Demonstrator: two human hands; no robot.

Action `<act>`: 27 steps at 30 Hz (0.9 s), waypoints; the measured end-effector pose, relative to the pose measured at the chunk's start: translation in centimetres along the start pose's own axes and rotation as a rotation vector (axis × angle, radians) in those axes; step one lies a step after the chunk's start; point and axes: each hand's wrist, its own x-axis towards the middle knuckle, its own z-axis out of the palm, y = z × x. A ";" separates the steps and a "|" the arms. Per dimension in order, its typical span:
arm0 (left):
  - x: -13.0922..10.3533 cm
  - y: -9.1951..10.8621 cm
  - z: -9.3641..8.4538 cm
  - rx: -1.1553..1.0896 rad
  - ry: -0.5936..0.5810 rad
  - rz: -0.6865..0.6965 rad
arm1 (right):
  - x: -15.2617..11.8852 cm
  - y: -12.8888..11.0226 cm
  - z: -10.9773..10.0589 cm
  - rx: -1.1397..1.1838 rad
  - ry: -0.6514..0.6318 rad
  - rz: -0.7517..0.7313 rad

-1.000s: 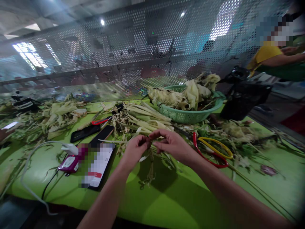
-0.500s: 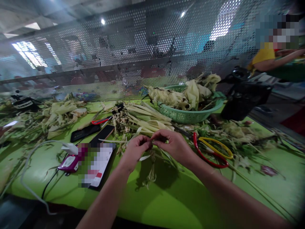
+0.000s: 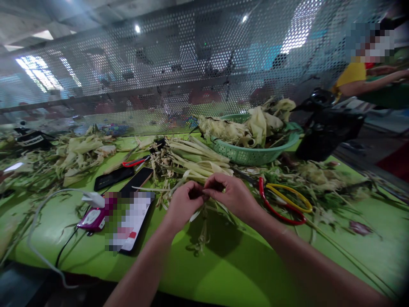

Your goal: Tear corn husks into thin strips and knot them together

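Above the green table, the fingertips of my left hand (image 3: 184, 204) and my right hand (image 3: 233, 195) meet in a pinch. Both hold a small tied piece of corn husk (image 3: 203, 234), whose thin pale strands dangle below the fingers. Its upper part is hidden by my fingertips. Just beyond my hands lies a bundle of long pale husk strips (image 3: 201, 155). Right of my right hand rest large scissors with one red and one yellow handle (image 3: 295, 197); their blades point toward the bundle.
Behind the bundle stands a green basket (image 3: 252, 157) of husks, beside a black plastic bag (image 3: 330, 132). On the left are a lit phone (image 3: 137, 228), dark phones (image 3: 114, 178) and a purple box (image 3: 92, 219) with a white cable. A person in yellow (image 3: 353, 79) is at the right.
My left hand has turned slightly, with its fingertips nearer those of my right hand. The dangling strands have shifted a little. Things on the table stay where they were.
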 end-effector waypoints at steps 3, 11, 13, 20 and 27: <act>0.0 0.1 0.0 -0.019 0.014 0.022 | 0.2 0.1 -0.1 0.096 -0.004 0.051; 0.0 0.2 -0.1 -0.385 0.050 -0.123 | 0.5 0.0 -0.2 0.234 0.012 0.112; 0.1 0.2 0.0 -0.442 0.066 -0.140 | 0.4 0.0 -0.1 0.201 0.017 0.124; 0.0 0.1 0.0 -0.313 0.099 0.012 | 0.2 0.3 0.5 0.148 0.031 0.131; 0.0 0.0 0.0 -0.215 0.081 0.092 | 0.1 0.4 0.7 0.168 -0.003 0.126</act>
